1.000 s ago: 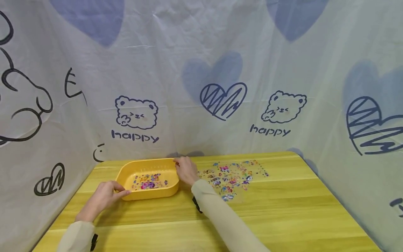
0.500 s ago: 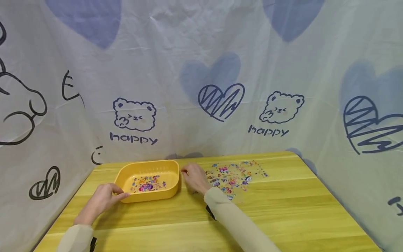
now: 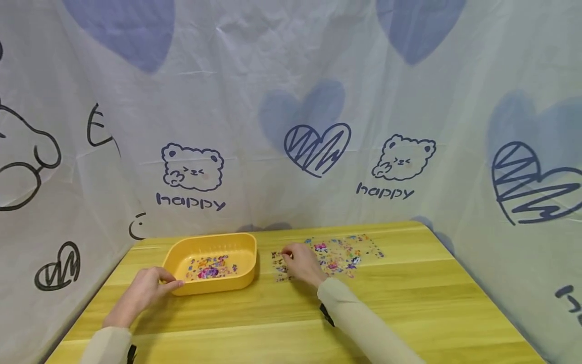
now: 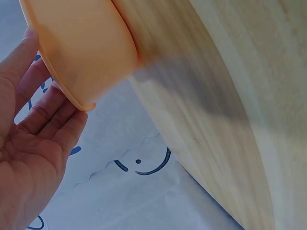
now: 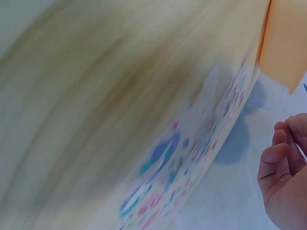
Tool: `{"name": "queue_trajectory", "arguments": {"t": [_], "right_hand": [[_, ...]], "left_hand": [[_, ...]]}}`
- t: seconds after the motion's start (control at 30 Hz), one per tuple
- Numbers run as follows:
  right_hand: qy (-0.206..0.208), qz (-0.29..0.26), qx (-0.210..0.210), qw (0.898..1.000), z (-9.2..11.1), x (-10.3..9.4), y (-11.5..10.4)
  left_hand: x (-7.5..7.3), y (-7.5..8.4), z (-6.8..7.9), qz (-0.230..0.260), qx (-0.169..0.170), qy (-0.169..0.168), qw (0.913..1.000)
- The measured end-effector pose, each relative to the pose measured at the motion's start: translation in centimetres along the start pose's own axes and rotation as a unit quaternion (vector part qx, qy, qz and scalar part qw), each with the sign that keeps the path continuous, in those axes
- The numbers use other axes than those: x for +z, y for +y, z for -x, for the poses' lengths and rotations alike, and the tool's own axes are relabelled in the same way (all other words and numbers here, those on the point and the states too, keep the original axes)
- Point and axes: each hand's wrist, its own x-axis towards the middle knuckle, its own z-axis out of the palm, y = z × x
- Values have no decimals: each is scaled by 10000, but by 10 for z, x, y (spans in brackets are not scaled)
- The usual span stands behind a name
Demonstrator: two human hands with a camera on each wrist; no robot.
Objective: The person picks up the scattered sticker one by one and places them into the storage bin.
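A yellow plastic basin [image 3: 213, 287] stands at the back left of the table. Inside lie small colourful stickers [image 3: 210, 267], seemingly on a clear sheet. My left hand [image 3: 144, 290] grips the basin's near left corner; in the left wrist view its thumb and fingers lie around the basin's rim [image 4: 60, 86]. To the right of the basin, my right hand [image 3: 303, 264] hovers above clear sticker sheets [image 3: 335, 253], apart from the basin. Its fingers are loosely curled in the right wrist view, with nothing seen in them. It partly hides the sheets below.
The yellow wood-grain table [image 3: 282, 323] stretches forward and right of the sheets. White cloth with hearts and bear drawings [image 3: 291, 202] hangs behind the table and along both sides.
My right hand has let go of the basin's right end and moved right, over the sticker sheets, uncovering the ones at their left side. My left hand stays on the basin.
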Motion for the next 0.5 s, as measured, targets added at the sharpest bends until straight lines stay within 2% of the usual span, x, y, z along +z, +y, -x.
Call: {"name": "queue_trajectory", "arguments": {"t": [0.23, 0.33, 0.5], "right_hand": [[65, -110, 189, 9997, 10, -14, 16], [80, -150, 203, 9996, 16, -24, 23], [39, -113, 601, 9981, 23, -42, 41]], "left_hand": [[-1, 1, 1, 12, -227, -150, 9996], [-1, 0, 1, 28, -190, -121, 9997], [-3, 1, -1, 48, -198, -116, 9997]]}}
